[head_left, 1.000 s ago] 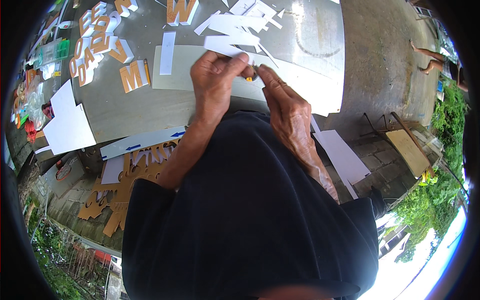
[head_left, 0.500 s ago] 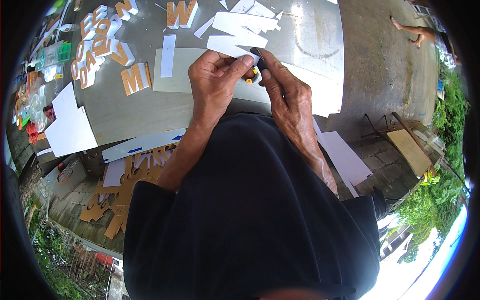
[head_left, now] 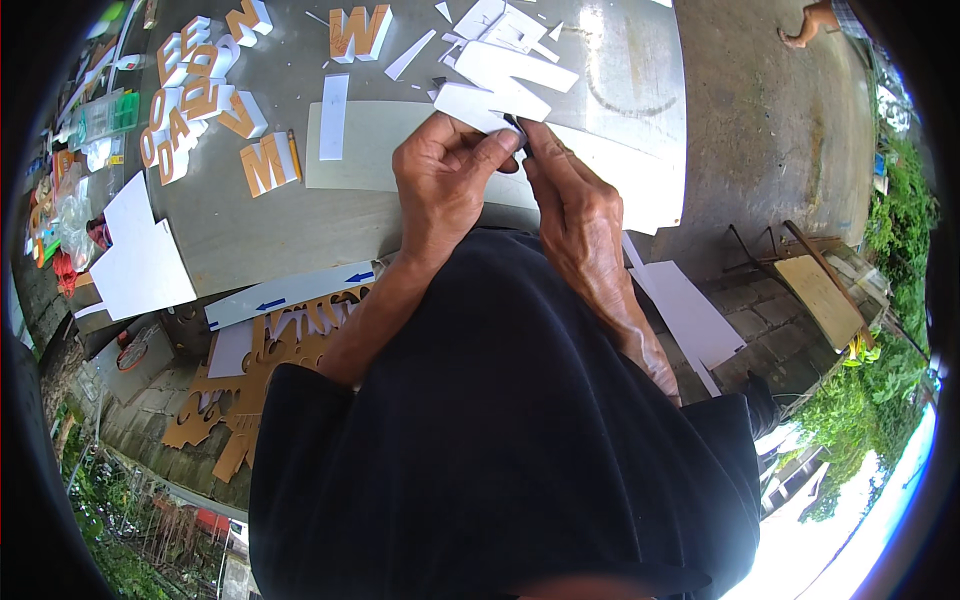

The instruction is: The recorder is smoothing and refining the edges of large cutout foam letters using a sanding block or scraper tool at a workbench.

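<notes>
A: What's being worked on?
B: White foam cutout (head_left: 497, 88), jagged, zigzag letter shape, lying flat on the grey table (head_left: 300, 225), its near edge under the fingertips.
A: Tool?
B: Small dark blade tool (head_left: 518, 128), thin, mostly hidden, only the tip shows at the cutout's near edge. Can't tell its exact kind.
A: Under it?
B: A pale flat board (head_left: 370, 150), and the cutout overlaps its far edge.

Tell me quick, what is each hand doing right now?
Left hand: closed, pinching the white cut-out foam piece.
Right hand: closed on a small dark tool at the piece's edge; what kind cannot be told.
</notes>
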A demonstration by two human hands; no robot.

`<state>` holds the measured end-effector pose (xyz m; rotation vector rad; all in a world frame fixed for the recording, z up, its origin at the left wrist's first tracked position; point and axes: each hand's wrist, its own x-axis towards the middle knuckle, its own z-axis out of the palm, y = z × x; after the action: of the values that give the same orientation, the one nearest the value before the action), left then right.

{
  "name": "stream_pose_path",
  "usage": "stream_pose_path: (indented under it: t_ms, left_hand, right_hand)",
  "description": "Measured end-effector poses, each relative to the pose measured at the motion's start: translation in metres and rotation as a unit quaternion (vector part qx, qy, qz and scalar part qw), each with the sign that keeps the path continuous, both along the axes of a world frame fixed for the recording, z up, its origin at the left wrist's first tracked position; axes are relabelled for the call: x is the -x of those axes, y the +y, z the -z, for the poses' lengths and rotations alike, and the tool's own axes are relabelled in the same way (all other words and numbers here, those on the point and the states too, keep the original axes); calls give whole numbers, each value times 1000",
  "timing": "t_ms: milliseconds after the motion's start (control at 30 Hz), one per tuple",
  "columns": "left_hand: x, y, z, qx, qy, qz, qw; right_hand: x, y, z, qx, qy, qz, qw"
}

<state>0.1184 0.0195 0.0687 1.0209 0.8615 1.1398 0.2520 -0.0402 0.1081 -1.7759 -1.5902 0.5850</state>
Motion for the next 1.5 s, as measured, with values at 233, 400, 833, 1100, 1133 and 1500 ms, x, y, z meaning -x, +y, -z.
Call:
stream_pose_path:
  t_ms: [233, 400, 833, 1100, 1133, 1500]
  left_hand:
    - [3, 16, -5, 15, -67, -30, 997]
    - [4, 15, -7, 49, -98, -4, 994]
    - [0, 4, -3, 50, -31, -46, 997]
    - [0, 12, -8, 25, -49, -45, 997]
    - [1, 12, -8, 30, -53, -46, 997]
    - [1, 11, -6, 12, -1, -44, 999]
  right_hand:
    - [-1, -10, 9, 83, 104, 54, 990]
    - [-2, 14, -10, 47, 114, 28, 992]
    - [10, -3, 10, -37, -78, -10, 996]
    - [1, 7, 5, -41, -17, 37, 998]
    - [1, 11, 3, -45, -3, 34, 998]
    - [2, 14, -1, -29, 0, 18, 999]
